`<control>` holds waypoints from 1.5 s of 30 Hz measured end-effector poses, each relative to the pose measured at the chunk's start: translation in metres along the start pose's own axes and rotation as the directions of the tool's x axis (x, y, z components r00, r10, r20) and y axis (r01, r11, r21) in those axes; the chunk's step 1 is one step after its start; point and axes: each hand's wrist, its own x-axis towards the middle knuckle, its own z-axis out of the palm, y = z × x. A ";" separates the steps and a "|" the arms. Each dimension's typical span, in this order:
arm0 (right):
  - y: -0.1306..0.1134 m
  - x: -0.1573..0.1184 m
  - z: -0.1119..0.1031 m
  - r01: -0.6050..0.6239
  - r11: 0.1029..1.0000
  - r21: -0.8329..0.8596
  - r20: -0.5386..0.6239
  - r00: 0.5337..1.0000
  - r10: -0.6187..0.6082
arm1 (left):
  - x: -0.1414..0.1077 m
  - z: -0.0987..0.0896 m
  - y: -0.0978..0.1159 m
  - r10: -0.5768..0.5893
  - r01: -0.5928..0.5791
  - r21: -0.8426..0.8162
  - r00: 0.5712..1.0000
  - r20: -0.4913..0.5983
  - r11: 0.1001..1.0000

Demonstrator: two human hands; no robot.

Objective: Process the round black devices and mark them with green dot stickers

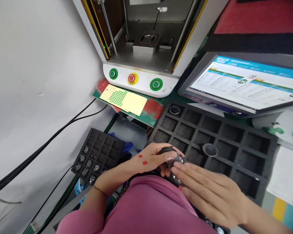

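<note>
My left hand [156, 158] is closed around a small black rounded part [169, 150] held close to my body, above the near edge of the large black tray. Glossy, clear-looking patches show beside the part, too blurred to make out. Against its right side lies my right hand [210, 191], back upward, fingers stretched out and together; its thumb is hidden. Two round dark pieces with pale rims are on the large black compartment tray [249, 128]: one round piece [174, 110] in the far left corner compartment, another round piece [210, 149] near the middle.
A press-like machine [141, 79] with buttons stands ahead, a metal fixture [146, 42] inside. Right of it is a lit monitor [249, 84]. A yellow card [123, 99] with green dots lies before the machine. A smaller black tray [104, 143] at left holds several small parts. Cables [51, 139] run along the wall.
</note>
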 end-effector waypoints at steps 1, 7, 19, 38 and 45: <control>0.003 0.002 0.000 0.131 0.990 -0.049 -0.002 0.991 -0.131 | 0.000 0.000 0.001 -0.021 0.021 0.022 0.999 0.037 1.000; 0.021 0.011 -0.005 0.509 0.849 -0.143 0.143 0.859 -0.491 | 0.000 0.000 -0.001 -0.072 0.062 0.148 0.996 0.061 0.987; 0.020 -0.005 -0.004 0.431 0.896 -0.108 0.135 0.899 -0.416 | -0.002 0.011 0.011 -0.091 0.074 0.154 0.990 0.109 0.985; -0.005 -0.074 -0.039 -0.139 0.910 -0.391 -0.167 0.983 0.079 | 0.144 -0.011 0.012 0.511 -0.133 0.988 0.846 0.151 -0.073; -0.010 -0.102 -0.047 -0.348 0.807 -0.476 -0.339 0.920 0.197 | 0.197 -0.020 0.013 0.357 -0.177 0.902 0.875 0.327 -0.393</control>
